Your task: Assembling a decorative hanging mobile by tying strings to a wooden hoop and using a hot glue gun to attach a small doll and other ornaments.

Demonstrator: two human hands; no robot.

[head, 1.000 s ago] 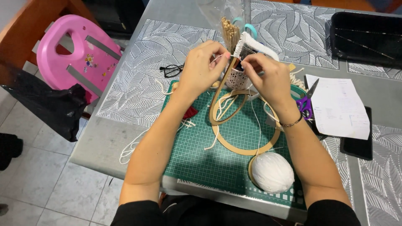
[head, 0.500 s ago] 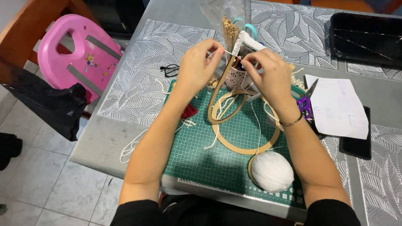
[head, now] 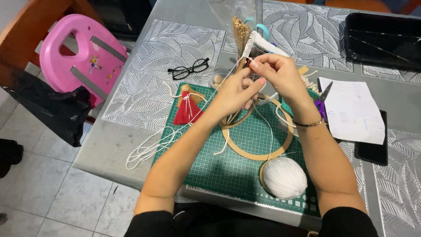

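Both hands meet above the green cutting mat (head: 210, 166). My left hand (head: 234, 90) and my right hand (head: 280, 77) pinch a white cord (head: 254, 59) being wound around a wooden hoop that is partly wrapped in white (head: 263, 41). A larger bare wooden hoop (head: 258, 153) lies flat on the mat under my wrists. A ball of white cord (head: 285, 177) rests at the mat's near right. A red tassel doll (head: 187, 109) lies at the mat's left edge.
Black glasses (head: 189, 69), loose white cord (head: 149, 147), purple-handled scissors (head: 322, 101), a white paper sheet (head: 353, 112) over a black phone (head: 372, 151), and a black tray (head: 381, 37) sit on the grey table. A pink plastic chair (head: 83, 57) stands left.
My hands have moved closer together at the wrapped hoop and pulled the cord tighter. The view has shifted, so the red tassel doll now shows beside my left forearm.
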